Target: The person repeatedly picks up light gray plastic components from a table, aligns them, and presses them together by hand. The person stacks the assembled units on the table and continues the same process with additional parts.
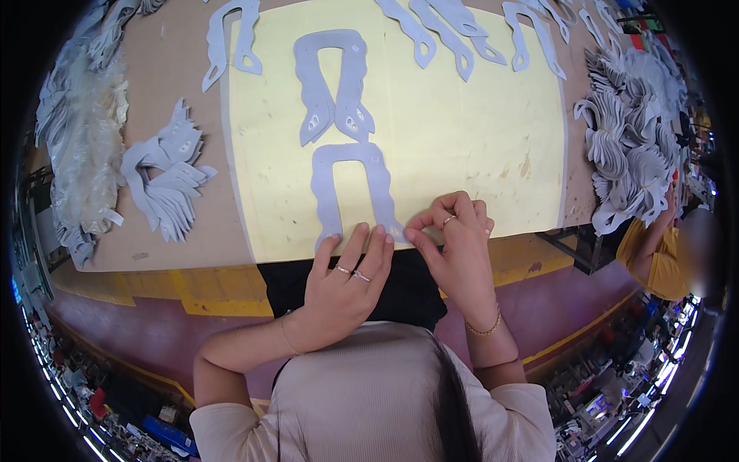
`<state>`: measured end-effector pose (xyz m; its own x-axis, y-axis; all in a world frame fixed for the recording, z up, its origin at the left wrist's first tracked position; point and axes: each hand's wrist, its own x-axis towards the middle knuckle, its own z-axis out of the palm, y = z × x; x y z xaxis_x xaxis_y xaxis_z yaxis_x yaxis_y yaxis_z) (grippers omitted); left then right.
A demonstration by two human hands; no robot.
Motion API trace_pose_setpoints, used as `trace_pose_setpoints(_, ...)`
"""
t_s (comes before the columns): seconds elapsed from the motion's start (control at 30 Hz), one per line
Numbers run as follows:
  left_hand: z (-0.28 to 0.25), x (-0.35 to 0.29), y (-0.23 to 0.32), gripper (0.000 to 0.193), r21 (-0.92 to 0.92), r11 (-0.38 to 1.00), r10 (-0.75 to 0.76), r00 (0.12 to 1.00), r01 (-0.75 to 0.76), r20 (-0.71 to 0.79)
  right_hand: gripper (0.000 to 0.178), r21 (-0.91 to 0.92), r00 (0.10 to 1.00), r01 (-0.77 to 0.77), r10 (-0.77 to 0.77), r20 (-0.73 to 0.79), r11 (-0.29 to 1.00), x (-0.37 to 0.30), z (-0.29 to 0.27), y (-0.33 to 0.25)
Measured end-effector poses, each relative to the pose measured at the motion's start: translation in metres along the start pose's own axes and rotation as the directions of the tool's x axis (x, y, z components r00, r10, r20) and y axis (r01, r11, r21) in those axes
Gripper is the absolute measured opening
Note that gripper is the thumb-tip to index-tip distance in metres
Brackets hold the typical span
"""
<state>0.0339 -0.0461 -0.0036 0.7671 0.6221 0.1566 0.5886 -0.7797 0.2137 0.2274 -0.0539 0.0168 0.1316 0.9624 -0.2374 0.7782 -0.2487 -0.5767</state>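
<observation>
A grey-blue U-shaped flat cut piece (352,152) with wavy outer edges lies at the table's near edge, its two legs pointing toward me. My left hand (346,281) is open, its spread fingertips resting on and between the ends of these legs. At the right leg's end, the thumb and forefinger of my right hand (458,250) are pinched together; what is between them, if anything, is too small to make out. Just beyond lies a second cut piece (329,40) of the same kind, its legs drawn close together, with small pale patches near their ends.
More cut pieces lie along the far edge, including a U-shaped one (218,38) and several strips (439,31). A fanned stack (165,173) sits on the left, beside clear plastic wrapping (88,146). Large bundles (627,138) fill the right side, near a person in a yellow top (662,262).
</observation>
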Motion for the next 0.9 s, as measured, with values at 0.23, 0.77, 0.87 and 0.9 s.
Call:
trace_pose_setpoints(0.23,-0.006,0.001,0.002,0.041,0.046,0.998,0.038,0.996,-0.042,0.081,0.007,-0.017,0.998,0.057,-0.057,0.003,0.998,0.002,0.002,0.003)
trace_pose_setpoints(0.77,-0.023,-0.008,-0.022,0.032,-0.391,0.894,-0.222,0.974,0.220,0.039,0.012,0.006,0.993,0.121,-0.121,-0.015,0.993,0.012,0.005,0.003)
trace_pose_setpoints(0.87,-0.031,-0.032,-0.049,0.030,-0.430,0.757,-0.537,0.843,0.493,0.022,0.013,0.125,0.984,0.070,-0.048,-0.170,0.990,0.010,0.009,0.004)
trace_pose_setpoints(0.9,-0.031,-0.035,-0.056,0.029,-0.441,0.690,-0.623,0.781,0.574,0.041,0.013,0.127,0.982,0.106,-0.084,-0.167,0.986,0.011,0.012,0.000)
